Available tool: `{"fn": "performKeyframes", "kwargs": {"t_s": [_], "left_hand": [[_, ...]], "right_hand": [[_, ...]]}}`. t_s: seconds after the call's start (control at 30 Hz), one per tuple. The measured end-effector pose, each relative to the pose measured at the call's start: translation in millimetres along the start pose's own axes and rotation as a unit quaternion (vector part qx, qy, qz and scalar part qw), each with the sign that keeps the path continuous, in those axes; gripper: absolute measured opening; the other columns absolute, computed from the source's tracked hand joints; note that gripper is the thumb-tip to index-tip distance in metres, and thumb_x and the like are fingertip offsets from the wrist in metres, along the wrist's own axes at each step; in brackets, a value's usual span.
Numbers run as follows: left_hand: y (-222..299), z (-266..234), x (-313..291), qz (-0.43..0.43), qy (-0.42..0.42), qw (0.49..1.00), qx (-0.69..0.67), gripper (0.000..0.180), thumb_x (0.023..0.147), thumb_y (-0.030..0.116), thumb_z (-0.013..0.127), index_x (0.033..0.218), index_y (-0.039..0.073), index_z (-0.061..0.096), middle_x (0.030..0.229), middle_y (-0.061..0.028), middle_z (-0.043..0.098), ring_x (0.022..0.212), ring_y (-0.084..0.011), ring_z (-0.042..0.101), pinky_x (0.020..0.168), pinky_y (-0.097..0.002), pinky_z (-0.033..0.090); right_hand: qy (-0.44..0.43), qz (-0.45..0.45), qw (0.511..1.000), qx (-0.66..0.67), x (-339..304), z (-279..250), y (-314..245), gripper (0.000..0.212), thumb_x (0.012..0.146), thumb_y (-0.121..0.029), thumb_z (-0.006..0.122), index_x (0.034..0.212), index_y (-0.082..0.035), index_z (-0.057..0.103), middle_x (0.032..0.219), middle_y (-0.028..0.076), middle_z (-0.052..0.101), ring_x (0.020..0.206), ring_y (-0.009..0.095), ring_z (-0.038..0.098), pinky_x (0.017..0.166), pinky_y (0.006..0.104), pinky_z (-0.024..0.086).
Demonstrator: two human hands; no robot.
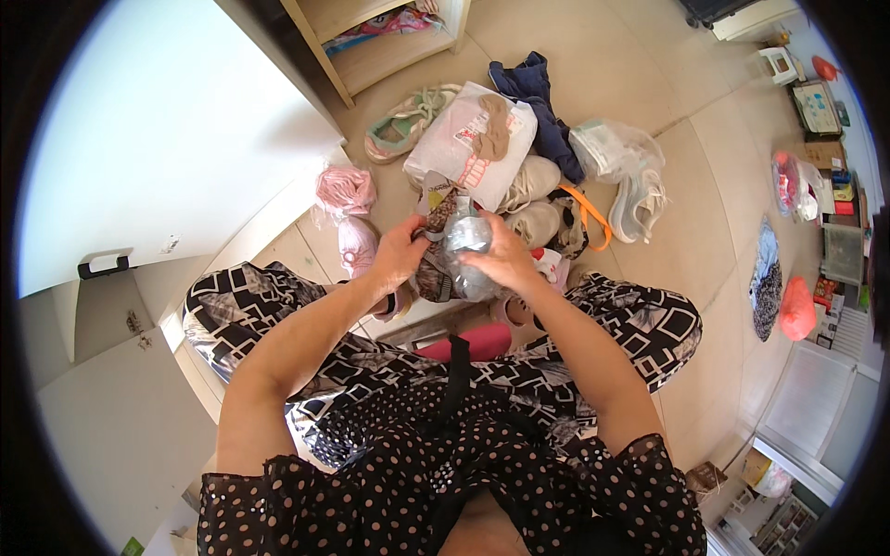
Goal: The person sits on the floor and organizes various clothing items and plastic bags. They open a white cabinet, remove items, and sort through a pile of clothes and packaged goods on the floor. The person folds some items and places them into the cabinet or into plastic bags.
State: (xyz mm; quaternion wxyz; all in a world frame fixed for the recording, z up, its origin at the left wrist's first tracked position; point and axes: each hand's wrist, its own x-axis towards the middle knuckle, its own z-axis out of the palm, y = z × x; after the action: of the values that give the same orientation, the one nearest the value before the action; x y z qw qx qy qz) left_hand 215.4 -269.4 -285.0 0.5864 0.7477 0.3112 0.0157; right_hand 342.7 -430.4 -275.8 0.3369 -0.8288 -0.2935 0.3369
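I sit on the floor with both hands raised in front of me. My left hand (399, 252) and my right hand (503, 257) together grip a clear crinkled plastic bag (466, 235) with a dark patterned shoe (432, 274) partly inside it. The left hand pinches the bag's left edge, and the right hand's fingers are curled over its right side. Just beyond them lies a pile of shoes and bags.
On the tile floor ahead lie a white bag (471, 139), pale sneakers (530, 181), a green-soled sneaker (400, 125), a navy cloth (538, 97), pink bagged items (345, 190) and a clear bag (614, 148). A white cabinet (158, 139) stands left, a wooden shelf (380, 46) behind.
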Motion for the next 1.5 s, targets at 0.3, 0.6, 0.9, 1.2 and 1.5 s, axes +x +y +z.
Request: {"fn": "performKeyframes", "kwargs": {"t_s": [0.3,0.6,0.9,1.2,1.5], "left_hand": [[-14,-9,14,-0.151,0.040,0.961,-0.228,0.023,0.085,0.008,0.045,0.107,0.004,0.052,0.086,-0.0033,0.058,0.074,-0.0115,0.055,0.065,-0.0253,0.046],[15,-9,5,-0.108,0.015,0.962,-0.249,0.021,0.085,0.006,0.045,0.101,0.001,0.057,0.082,-0.0022,0.060,0.068,-0.0084,0.052,0.062,-0.0211,0.042],[26,22,-32,0.003,-0.156,0.988,-0.009,0.032,0.089,0.032,0.047,0.098,0.001,0.052,0.081,-0.0050,0.056,0.069,-0.0145,0.053,0.061,-0.0255,0.045],[2,-8,-20,0.084,0.157,0.976,0.126,0.046,0.083,0.033,0.054,0.112,-0.002,0.047,0.106,-0.0207,0.047,0.105,-0.0345,0.042,0.091,-0.0372,0.034],[2,-11,-18,0.043,0.077,0.978,0.188,0.028,0.077,0.015,0.058,0.099,-0.001,0.050,0.083,-0.0207,0.058,0.078,-0.0359,0.057,0.069,-0.0393,0.044]], "right_hand": [[-0.078,0.090,0.779,0.616,9,-59,-7,0.036,0.074,-0.007,0.064,0.108,-0.001,0.053,0.092,0.009,0.061,0.083,0.018,0.060,0.070,0.0291,0.049],[-0.019,-0.097,0.991,-0.091,28,12,15,0.030,0.072,-0.019,0.065,0.094,-0.001,0.053,0.085,0.020,0.061,0.080,0.032,0.060,0.069,0.0404,0.047],[0.050,0.071,0.991,-0.100,63,36,-21,0.028,0.072,-0.012,0.057,0.095,0.003,0.051,0.088,0.028,0.059,0.088,0.042,0.057,0.076,0.0478,0.044],[-0.098,0.142,0.915,0.366,68,29,-16,0.048,0.060,-0.019,0.071,0.097,0.006,0.054,0.094,0.019,0.061,0.089,0.030,0.059,0.077,0.0362,0.044],[0.024,0.053,0.996,-0.064,51,33,-32,0.052,0.064,-0.021,0.072,0.102,0.002,0.046,0.094,0.024,0.059,0.092,0.040,0.055,0.079,0.0441,0.044]]}}
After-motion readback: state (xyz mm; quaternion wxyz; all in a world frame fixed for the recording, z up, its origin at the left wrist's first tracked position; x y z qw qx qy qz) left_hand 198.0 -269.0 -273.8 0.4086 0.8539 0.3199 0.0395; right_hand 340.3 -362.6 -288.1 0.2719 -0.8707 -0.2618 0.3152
